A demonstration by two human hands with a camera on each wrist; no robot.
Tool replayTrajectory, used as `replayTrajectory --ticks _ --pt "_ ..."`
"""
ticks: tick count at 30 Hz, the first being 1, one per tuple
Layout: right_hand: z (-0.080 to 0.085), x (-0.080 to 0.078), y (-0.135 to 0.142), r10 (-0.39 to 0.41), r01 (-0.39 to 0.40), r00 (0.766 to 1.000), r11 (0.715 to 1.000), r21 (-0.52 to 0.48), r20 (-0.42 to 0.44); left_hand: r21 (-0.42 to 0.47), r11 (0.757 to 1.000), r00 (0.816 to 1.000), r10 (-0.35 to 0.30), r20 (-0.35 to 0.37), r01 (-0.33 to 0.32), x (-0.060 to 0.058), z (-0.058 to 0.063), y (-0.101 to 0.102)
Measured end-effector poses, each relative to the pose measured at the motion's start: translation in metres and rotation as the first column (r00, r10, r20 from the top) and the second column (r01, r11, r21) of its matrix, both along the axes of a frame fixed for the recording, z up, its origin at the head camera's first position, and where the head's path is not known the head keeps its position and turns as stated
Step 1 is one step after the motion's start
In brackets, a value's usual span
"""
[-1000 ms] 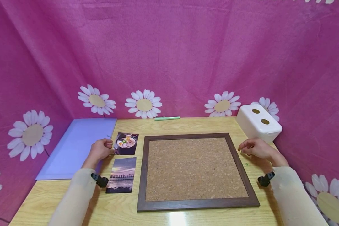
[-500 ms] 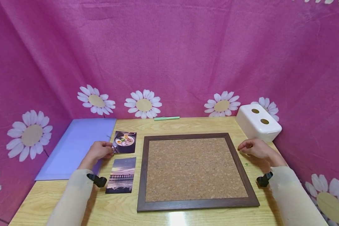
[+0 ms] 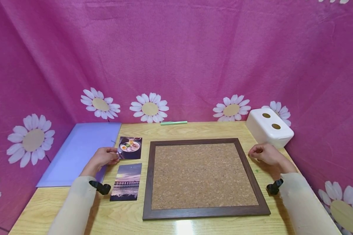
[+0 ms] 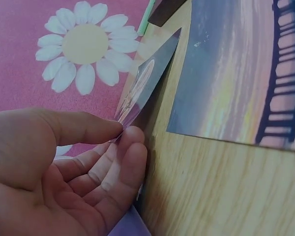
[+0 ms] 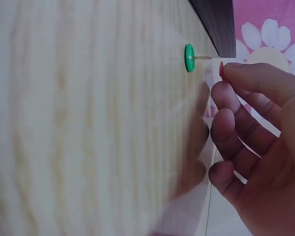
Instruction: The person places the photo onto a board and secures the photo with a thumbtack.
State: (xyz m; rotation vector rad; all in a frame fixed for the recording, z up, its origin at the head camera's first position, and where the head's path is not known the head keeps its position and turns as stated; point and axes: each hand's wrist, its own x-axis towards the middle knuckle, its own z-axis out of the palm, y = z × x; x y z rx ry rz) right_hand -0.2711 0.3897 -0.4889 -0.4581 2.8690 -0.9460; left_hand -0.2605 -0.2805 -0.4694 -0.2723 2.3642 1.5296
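My left hand (image 3: 105, 156) pinches the left edge of a photo of a noodle bowl (image 3: 130, 147) between thumb and fingers. In the left wrist view that photo (image 4: 146, 87) is tilted up off the table. Just below it lies a photo of a pier at sunset (image 3: 126, 182). Beside the right edge of the framed corkboard (image 3: 204, 176), my right hand (image 3: 267, 154) holds a small red thumbtack (image 5: 221, 71) between thumb and index finger; only the edge of its head shows. Near those fingertips a green thumbtack (image 5: 189, 58) lies on the table, its pin pointing sideways.
At the left lies a translucent purple folder (image 3: 76, 153), partly under my left hand. A light green pen (image 3: 174, 123) is by the back curtain. Behind my right hand stands a white box (image 3: 267, 130) with two round holes. Pink flowered curtain encloses the wooden table (image 3: 191, 130).
The noodle-bowl photo has shifted slightly left and back with my left hand, then stayed put. My right hand has barely moved, and the thumbtack is less visible in the head view.
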Motion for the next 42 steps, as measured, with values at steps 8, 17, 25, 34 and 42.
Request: replayTrajectory --ticks 8,17,25,34,42 --pt "0.006 0.003 0.002 -0.092 0.094 0.994 0.995 -0.042 0.056 0.000 0.999 0.999 -0.039 -0.001 0.039 0.000 0.004 0.001" --pt "0.012 0.004 0.000 -0.130 0.131 0.991 0.990 -0.042 0.022 0.170 0.985 1.000 -0.031 0.002 0.030 0.001 0.005 0.001" --pt "0.021 0.005 -0.005 -0.158 0.157 0.987 0.987 -0.019 -0.032 0.232 0.972 0.999 -0.040 -0.035 0.047 0.003 0.005 -0.001" --pt "0.031 0.008 -0.017 -0.127 0.123 0.992 0.981 -0.153 -0.017 0.228 0.972 0.997 -0.049 -0.065 0.063 0.012 0.013 0.005" --pt "0.038 0.006 -0.024 -0.152 0.150 0.988 0.972 -0.182 0.001 0.258 0.961 0.993 -0.074 -0.095 0.097 0.018 0.022 0.012"
